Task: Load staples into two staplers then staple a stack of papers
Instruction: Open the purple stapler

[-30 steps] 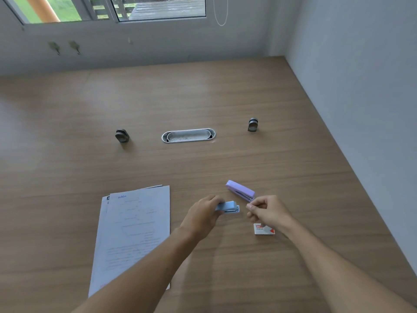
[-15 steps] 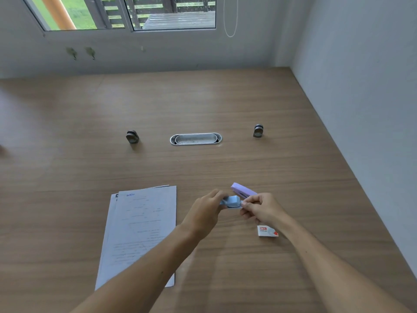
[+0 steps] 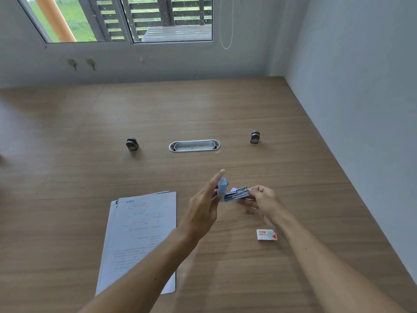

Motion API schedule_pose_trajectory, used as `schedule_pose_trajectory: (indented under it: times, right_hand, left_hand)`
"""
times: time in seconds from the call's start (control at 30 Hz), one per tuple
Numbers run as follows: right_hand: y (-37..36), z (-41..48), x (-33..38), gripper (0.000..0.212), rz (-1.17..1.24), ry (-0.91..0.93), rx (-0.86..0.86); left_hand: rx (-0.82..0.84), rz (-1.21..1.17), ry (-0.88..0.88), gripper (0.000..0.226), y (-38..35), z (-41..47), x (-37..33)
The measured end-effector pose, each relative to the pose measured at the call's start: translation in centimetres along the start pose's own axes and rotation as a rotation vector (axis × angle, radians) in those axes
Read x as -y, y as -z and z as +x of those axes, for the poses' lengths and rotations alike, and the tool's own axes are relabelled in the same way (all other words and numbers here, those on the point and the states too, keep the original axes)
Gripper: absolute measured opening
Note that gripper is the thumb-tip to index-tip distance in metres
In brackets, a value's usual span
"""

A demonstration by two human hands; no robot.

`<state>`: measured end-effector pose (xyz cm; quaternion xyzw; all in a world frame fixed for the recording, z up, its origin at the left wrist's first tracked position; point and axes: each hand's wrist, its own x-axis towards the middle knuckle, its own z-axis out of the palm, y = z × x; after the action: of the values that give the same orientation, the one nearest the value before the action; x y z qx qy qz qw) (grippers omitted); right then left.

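Small light-blue plastic stapler [image 3: 232,192] held open above the wooden desk [image 3: 225,114], both hands on it.

L hand [image 3: 204,211] grips the hinge end, lid flipped upright, index finger straight up; R hand [image 3: 262,199] pinches the metal magazine end. Purple stapler [image 3: 233,189] mostly hidden behind. White-and-red staple box [image 3: 266,234] lies nr R forearm; white printed paper stack [image 3: 141,233] to the left.

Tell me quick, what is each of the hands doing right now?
Left hand: holding the blue stapler, its top flipped up.
Right hand: closed on the stapler's metal front end.
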<state>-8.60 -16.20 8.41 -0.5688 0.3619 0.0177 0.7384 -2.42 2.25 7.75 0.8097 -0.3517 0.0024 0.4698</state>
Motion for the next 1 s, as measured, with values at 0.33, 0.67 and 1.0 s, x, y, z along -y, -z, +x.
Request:
schedule_pose_trajectory:
  times: [0.33, 0.67, 1.0]
  right_hand:
    - [-0.2, -0.8, 1.5, 0.034, 0.098, 0.016, -0.107]
    - [0.1, -1.0, 2.5, 0.028, 0.176, 0.016, -0.074]
    - [-0.7, -0.8, 1.8, 0.020, 0.059, -0.004, -0.073]
  left_hand:
    - [-0.054, -0.107, -0.039, 0.042, 0.2, 0.0, 0.1]
    - [-0.173, 0.099, 0.118, 0.030, 1.6, -1.6, 3.7]
    - [0.120, 0.364, -0.049, 0.032, 0.5, -0.3, 3.2]
